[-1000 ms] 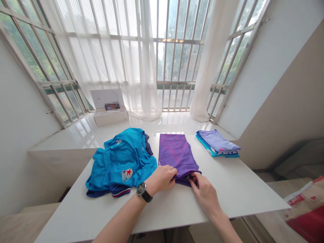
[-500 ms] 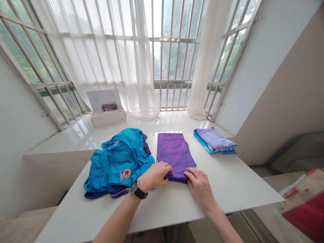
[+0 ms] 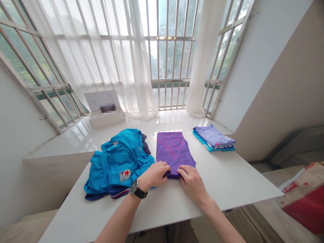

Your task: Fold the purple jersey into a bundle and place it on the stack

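Lying rumpled on the left, the blue shirt (image 3: 108, 167) is looking like the undone part. In the middle, the purple garment (image 3: 174, 150) is sitting mostly folded, I'd say, with the left hand (image 3: 155, 175) and right hand (image 3: 192, 181) pinching its near edge. Far right, a neat stack (image 3: 214, 137) is looking done.

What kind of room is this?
Probably a room at home: sheer white curtains hang at a barred bay window, and a white table holds a blue T-shirt and a folded purple garment.
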`<state>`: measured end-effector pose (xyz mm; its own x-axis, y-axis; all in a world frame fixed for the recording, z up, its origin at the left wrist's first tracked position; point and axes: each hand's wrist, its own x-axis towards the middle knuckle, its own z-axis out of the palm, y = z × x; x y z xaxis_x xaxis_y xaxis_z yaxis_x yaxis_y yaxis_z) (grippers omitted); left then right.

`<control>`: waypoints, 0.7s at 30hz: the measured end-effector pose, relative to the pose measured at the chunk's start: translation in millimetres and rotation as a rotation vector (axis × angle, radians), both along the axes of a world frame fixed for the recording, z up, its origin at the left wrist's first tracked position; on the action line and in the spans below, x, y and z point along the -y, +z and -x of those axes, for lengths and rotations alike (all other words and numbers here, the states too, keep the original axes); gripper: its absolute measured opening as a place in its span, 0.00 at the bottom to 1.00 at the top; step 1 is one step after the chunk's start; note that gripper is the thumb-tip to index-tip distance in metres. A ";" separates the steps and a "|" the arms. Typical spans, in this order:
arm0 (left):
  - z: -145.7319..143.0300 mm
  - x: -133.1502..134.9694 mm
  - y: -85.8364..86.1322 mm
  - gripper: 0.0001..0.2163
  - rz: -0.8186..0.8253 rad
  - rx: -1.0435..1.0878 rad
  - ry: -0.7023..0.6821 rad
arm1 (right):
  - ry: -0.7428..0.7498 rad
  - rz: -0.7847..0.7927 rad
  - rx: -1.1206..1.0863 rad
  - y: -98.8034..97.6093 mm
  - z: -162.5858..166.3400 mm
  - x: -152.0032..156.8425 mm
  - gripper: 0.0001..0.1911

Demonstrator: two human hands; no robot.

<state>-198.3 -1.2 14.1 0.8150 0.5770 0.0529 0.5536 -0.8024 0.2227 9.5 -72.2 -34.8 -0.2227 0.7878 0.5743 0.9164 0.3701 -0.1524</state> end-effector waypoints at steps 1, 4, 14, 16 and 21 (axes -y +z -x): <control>0.0 -0.1 -0.4 0.10 -0.008 -0.002 0.002 | 0.014 0.003 -0.003 1.3 3.2 -1.5 0.15; -1.2 0.5 -0.2 0.08 -0.035 -0.026 0.002 | 0.041 0.013 -0.027 2.8 8.5 -4.2 0.11; -12.3 6.2 1.4 0.02 -0.170 -0.074 0.017 | 0.106 -0.019 -0.064 -3.8 5.2 -4.8 0.11; -13.9 6.6 2.2 0.05 -0.178 -0.083 0.013 | 0.127 -0.018 -0.070 -2.6 4.9 -3.3 0.12; -14.2 8.6 2.9 0.08 -0.157 -0.132 0.001 | 0.161 0.056 -0.066 0.7 -1.7 6.9 0.15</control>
<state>-184.1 -9.8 17.0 0.8202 0.5709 0.0351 0.5706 -0.8210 0.0210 11.2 -79.1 -34.1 -0.3117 0.7762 0.5480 0.8333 0.5004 -0.2348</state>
